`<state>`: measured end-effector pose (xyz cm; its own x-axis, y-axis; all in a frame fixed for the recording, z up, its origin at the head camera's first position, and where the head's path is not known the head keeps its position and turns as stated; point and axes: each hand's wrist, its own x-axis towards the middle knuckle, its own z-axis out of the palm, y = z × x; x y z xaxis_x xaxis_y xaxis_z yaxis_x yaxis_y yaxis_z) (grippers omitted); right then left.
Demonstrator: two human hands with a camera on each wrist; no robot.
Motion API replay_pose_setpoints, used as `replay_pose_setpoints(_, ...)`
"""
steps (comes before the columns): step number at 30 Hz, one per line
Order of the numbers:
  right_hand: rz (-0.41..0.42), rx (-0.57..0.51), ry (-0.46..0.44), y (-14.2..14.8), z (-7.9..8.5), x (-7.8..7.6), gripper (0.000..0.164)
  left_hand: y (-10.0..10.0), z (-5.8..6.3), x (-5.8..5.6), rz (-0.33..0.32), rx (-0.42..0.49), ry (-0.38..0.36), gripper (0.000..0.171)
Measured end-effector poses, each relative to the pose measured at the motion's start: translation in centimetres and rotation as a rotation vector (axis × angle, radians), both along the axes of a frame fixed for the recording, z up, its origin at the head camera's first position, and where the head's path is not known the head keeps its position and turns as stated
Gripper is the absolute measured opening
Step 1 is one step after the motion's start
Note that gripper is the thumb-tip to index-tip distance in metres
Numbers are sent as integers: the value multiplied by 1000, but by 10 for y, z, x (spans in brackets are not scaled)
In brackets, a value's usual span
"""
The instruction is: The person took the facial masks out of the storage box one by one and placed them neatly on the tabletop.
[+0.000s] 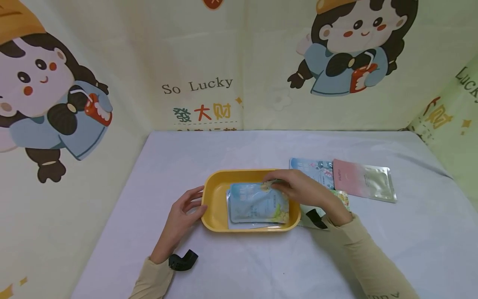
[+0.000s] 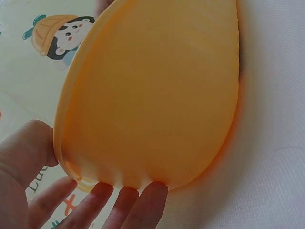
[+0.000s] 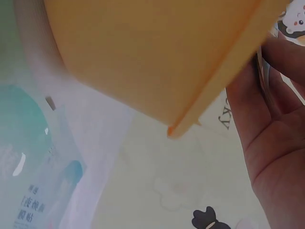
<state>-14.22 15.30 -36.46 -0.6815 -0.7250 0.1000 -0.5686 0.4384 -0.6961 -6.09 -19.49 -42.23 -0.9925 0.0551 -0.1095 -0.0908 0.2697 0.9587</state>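
A yellow tray (image 1: 214,207) stands on the white-covered table. My left hand (image 1: 183,211) holds its left end; in the left wrist view the thumb (image 2: 35,148) is at the rim and the fingertips touch the outer wall. A light blue face mask packet (image 1: 254,203) lies inside, overlapping a whitish packet (image 1: 239,226) whose edges stick out beneath. With thumb and fingers, my right hand (image 1: 293,185) pinches the blue packet's upper right corner. The right wrist view shows that packet's thin edge (image 3: 262,74) between the fingers.
Right of the tray lie a blue patterned packet (image 1: 313,170), a pink and silver packet (image 1: 366,180) and a green-white packet (image 1: 341,197), partly covered by my right arm. Printed curtains (image 1: 261,108) hang behind and beside the table.
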Motion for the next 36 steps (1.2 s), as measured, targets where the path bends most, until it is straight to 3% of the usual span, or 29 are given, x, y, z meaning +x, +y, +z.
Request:
replay_pose_setpoints(5, 3, -41, 12, 5, 6, 0, 25, 1, 0, 0, -1, -9, 5, 51)
replay_pose_setpoints(15, -37, -18, -14, 13, 16, 0, 26, 1, -2, 0, 6, -28, -5, 52)
replay_pose_setpoints(36, -78, -56, -1, 30, 26, 0, 29, 2, -4, 2, 12, -13, 1, 51)
